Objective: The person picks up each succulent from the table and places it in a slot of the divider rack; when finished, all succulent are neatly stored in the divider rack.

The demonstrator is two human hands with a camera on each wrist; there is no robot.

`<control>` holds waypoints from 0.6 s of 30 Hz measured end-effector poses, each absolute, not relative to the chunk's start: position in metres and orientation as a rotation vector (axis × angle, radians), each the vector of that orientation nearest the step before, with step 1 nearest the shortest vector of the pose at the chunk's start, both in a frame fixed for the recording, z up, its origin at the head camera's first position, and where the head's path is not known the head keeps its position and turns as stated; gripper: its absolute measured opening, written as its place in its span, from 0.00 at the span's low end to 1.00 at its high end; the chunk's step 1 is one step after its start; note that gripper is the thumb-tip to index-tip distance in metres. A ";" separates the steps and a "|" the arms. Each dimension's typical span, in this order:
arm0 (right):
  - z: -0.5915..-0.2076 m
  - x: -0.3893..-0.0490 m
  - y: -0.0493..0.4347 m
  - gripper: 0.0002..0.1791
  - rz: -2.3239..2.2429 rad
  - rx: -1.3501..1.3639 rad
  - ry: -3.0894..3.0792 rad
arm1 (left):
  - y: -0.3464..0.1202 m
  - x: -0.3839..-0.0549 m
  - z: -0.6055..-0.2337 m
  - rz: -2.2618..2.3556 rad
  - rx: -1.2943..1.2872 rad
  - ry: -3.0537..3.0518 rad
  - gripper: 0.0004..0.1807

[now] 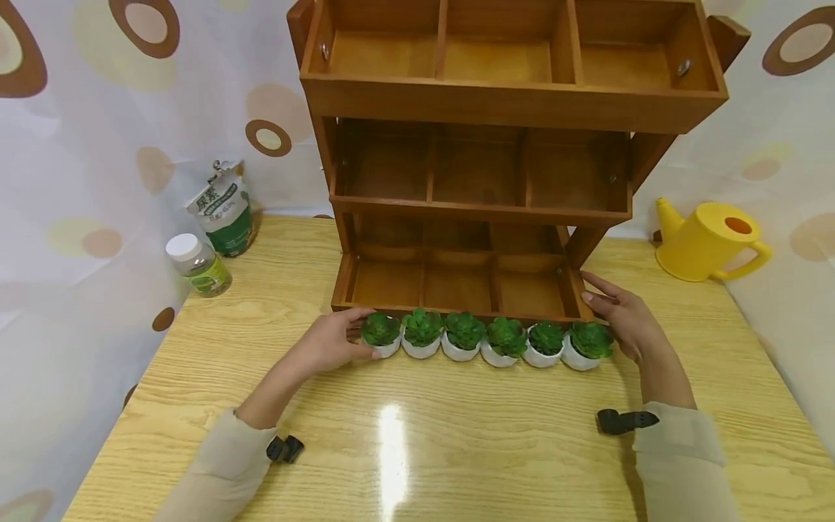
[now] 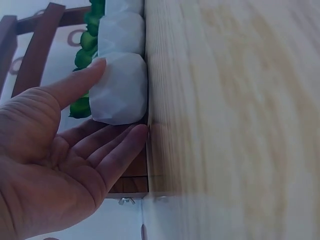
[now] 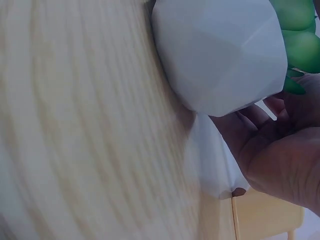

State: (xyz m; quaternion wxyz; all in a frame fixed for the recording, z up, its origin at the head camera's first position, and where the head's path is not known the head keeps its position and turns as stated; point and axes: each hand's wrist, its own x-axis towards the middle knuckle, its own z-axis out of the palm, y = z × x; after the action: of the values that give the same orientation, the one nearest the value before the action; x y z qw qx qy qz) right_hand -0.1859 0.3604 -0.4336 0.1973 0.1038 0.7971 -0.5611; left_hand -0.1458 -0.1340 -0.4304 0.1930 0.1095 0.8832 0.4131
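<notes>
Several small artificial succulents in white faceted pots stand side by side in a row along the front of a brown wooden shelf (image 1: 479, 206). My left hand (image 1: 335, 341) is at the leftmost potted succulent (image 1: 381, 333), its thumb against the pot's front and its extended fingers beside the pot (image 2: 120, 90). At the other end, my right hand (image 1: 622, 319) lies beside the rightmost potted succulent (image 1: 589, 344), fingers loosely extended by the shelf's lower right side. In the right wrist view, the white pot (image 3: 220, 55) partly hides the right fingers.
The shelf has three tiers with divided compartments. A yellow watering can (image 1: 701, 246) stands at the right. On the left are a white-capped jar (image 1: 198, 264) and a green-and-white bag (image 1: 225, 210). A patterned curtain (image 1: 78, 145) hangs around the wooden table (image 1: 509, 449).
</notes>
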 end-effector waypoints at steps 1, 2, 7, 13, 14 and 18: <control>-0.434 -0.186 0.360 0.35 -1.567 0.291 2.238 | -0.134 -0.146 -0.431 1.158 0.314 2.483 0.42; -0.434 -0.185 0.360 0.35 -1.564 0.291 2.244 | -0.134 -0.146 -0.431 1.159 0.316 2.485 0.42; -0.434 -0.185 0.358 0.34 -1.551 0.289 2.267 | -0.136 -0.146 -0.431 1.149 0.319 2.503 0.41; -0.433 -0.184 0.357 0.34 -1.558 0.292 2.268 | -0.138 -0.145 -0.430 1.159 0.299 2.532 0.42; -0.433 -0.184 0.357 0.34 -1.559 0.292 2.269 | -0.139 -0.145 -0.430 1.168 0.298 2.538 0.42; -0.435 -0.184 0.359 0.34 -1.553 0.297 2.273 | -0.142 -0.144 -0.426 1.220 0.265 2.544 0.43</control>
State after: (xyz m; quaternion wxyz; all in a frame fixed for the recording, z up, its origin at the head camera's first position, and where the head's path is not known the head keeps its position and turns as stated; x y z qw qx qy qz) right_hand -0.1844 0.3588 -0.4352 0.1852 0.1053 0.8068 -0.5510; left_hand -0.1440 -0.1423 -0.4256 0.1534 0.0923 0.8872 0.4253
